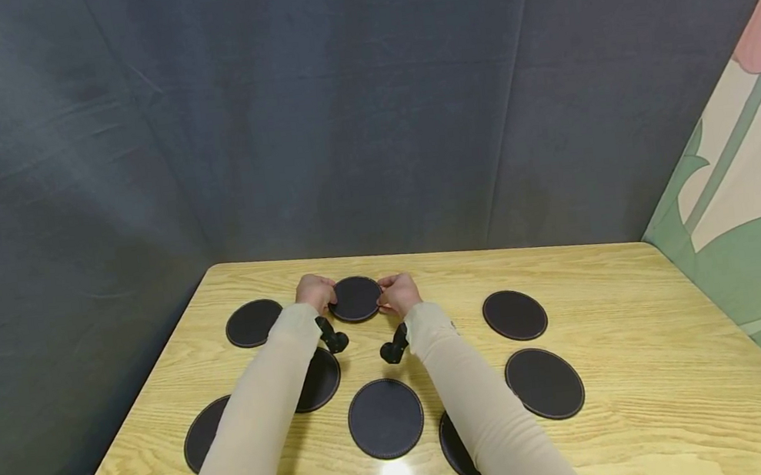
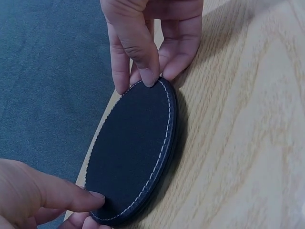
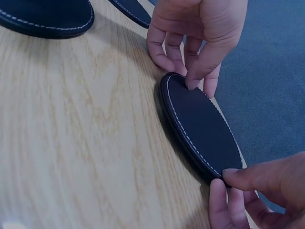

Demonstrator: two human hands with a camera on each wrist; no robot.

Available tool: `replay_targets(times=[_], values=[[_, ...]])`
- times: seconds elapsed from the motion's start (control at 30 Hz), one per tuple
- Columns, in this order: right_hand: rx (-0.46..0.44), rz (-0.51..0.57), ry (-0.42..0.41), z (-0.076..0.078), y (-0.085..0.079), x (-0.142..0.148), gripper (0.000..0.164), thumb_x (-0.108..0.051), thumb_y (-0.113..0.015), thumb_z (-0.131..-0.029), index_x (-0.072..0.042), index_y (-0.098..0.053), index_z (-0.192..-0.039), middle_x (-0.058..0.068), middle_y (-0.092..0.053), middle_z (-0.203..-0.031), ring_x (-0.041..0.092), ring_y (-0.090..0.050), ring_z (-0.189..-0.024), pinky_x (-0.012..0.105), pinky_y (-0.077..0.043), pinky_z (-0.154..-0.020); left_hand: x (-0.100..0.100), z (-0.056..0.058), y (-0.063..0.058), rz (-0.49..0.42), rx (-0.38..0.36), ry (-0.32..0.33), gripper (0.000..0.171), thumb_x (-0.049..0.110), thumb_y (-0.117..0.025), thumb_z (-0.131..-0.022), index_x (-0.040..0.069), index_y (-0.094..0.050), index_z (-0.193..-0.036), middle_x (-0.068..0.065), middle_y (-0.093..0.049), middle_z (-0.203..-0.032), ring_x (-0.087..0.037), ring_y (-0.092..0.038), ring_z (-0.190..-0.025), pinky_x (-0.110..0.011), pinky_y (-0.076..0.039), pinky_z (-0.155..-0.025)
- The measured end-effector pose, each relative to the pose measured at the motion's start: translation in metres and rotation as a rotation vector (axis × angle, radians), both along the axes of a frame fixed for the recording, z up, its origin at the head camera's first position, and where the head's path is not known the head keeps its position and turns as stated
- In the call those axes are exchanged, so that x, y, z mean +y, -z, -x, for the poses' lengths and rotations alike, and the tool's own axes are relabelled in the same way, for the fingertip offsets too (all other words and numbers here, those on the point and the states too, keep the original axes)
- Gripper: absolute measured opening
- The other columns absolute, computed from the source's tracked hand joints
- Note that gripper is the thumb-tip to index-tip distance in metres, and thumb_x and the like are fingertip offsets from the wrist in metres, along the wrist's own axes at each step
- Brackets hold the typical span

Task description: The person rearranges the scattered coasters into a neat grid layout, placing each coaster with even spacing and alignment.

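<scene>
Both hands are at a round black coaster (image 1: 356, 299) with pale stitching round its rim, near the table's far edge. My left hand (image 1: 316, 291) pinches its left side, the thumb lying on top and the other fingers at and under the rim, as the left wrist view shows. On the opposite side my right hand (image 1: 400, 294) pinches the rim between thumb and fingers; it appears at the top of the left wrist view and the lower right of the right wrist view. A narrow shadow runs along the coaster's near edge.
More black coasters lie spread over the wooden table (image 1: 644, 364): one coaster (image 1: 254, 323) left of my hands, one (image 1: 386, 419) in front, two on the right (image 1: 515, 315). My sleeves partly cover several others. A dark curtain (image 1: 368, 115) hangs behind.
</scene>
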State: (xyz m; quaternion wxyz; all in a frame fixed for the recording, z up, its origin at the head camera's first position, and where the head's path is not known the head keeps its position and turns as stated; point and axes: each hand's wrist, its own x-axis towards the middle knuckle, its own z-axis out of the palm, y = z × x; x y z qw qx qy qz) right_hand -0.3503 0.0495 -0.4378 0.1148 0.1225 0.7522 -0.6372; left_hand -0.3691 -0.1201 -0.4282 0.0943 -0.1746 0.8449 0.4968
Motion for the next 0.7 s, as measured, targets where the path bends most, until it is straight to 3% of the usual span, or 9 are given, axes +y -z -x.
replay_targets(times=[0.37,0.7], values=[[-0.009,-0.017,0.032,0.007,0.005,0.0,0.049,0.02,-0.06,-0.082,-0.003,-0.063,-0.125,0.008,-0.057,-0.108,0.02,-0.062,-0.088,0.02,-0.053,-0.056,0.003,0.001,-0.003,0.028,0.001,-0.006,0.035,-0.008,-0.064,-0.084,0.007,-0.069,-0.116,-0.011,-0.062,-0.126,-0.02,-0.056,-0.084,-0.024,-0.041,-0.047],[-0.001,-0.089,0.024,0.008,0.011,0.0,0.041,0.017,-0.064,-0.081,0.001,-0.067,-0.117,0.009,-0.059,-0.097,0.015,-0.061,-0.067,0.021,-0.053,-0.051,0.003,-0.005,-0.001,0.073,0.011,-0.001,0.033,-0.008,-0.066,-0.084,0.006,-0.07,-0.113,-0.012,-0.063,-0.122,-0.023,-0.056,-0.089,-0.025,-0.042,-0.05]])
